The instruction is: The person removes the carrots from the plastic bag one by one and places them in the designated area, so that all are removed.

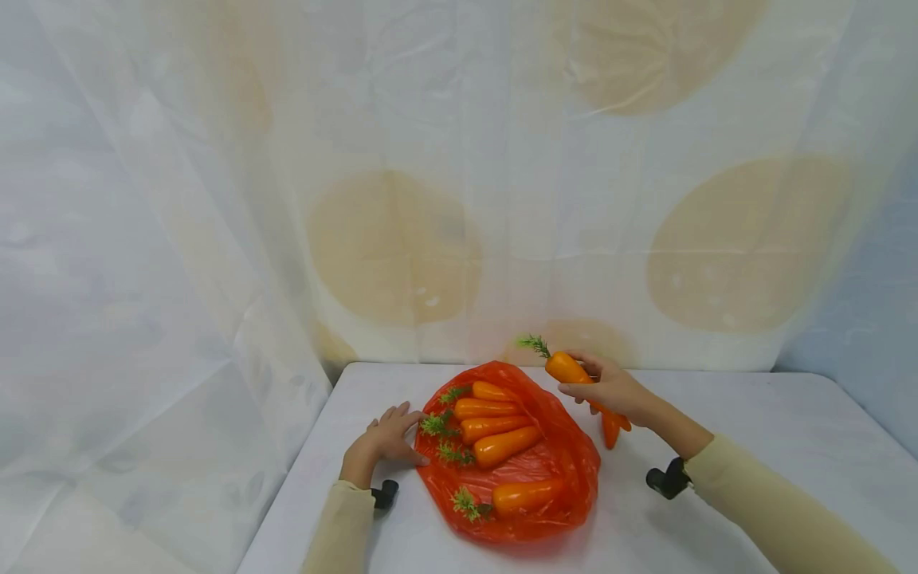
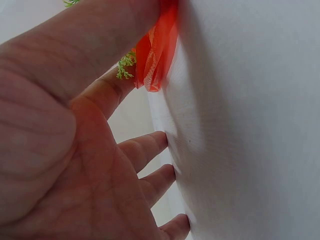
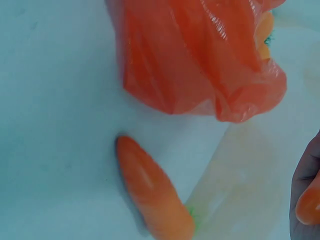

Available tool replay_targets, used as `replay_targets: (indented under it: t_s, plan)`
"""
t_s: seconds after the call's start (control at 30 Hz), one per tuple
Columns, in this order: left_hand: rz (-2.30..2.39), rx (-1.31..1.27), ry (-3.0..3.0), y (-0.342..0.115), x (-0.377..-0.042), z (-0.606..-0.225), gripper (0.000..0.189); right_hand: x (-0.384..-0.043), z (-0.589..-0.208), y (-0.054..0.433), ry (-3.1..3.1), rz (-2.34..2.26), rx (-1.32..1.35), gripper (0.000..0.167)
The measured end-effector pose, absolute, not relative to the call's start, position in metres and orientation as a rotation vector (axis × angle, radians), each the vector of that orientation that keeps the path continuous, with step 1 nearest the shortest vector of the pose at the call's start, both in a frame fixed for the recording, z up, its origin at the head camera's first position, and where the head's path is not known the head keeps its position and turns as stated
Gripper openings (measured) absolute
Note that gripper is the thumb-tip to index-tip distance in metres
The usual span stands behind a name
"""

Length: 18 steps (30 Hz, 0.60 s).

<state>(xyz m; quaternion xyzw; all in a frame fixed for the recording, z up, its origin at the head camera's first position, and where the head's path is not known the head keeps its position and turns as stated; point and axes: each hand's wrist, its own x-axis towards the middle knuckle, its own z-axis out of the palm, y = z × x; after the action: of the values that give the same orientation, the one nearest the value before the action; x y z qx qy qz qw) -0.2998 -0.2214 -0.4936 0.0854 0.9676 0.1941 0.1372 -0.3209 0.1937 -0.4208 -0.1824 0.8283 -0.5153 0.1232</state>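
An orange carrot [image 1: 568,369] with a green leafy top is in my right hand [image 1: 613,392], gripped above the table right of a red plastic bag [image 1: 574,454]. Its lower end [image 3: 311,202] shows beside the palm in the right wrist view. Another carrot [image 3: 152,190] lies on the table beneath that hand. The open bag contains several carrots [image 1: 505,445], their leafy tops pointing left. At the bag's left rim, my left hand [image 1: 387,437] has thumb and index finger apart, touching the edge. Its other fingers [image 2: 145,150] are spread with their tips on the table.
A white-covered table [image 1: 746,446] carries everything. Behind it hangs a pale curtain [image 1: 559,199] with large tan spots, and more pale sheeting [image 1: 143,319] hangs at the left. Black wrist cameras [image 1: 668,478] are strapped to both wrists.
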Motion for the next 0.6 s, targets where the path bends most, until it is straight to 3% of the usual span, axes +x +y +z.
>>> replay_targets:
  t_s: [0.6]
  plan:
    - [0.573, 0.252, 2.795, -0.221, -0.300, -0.494, 0.077, -0.339, -0.438, 0.244, 2.534, -1.458, -0.310, 0.076]
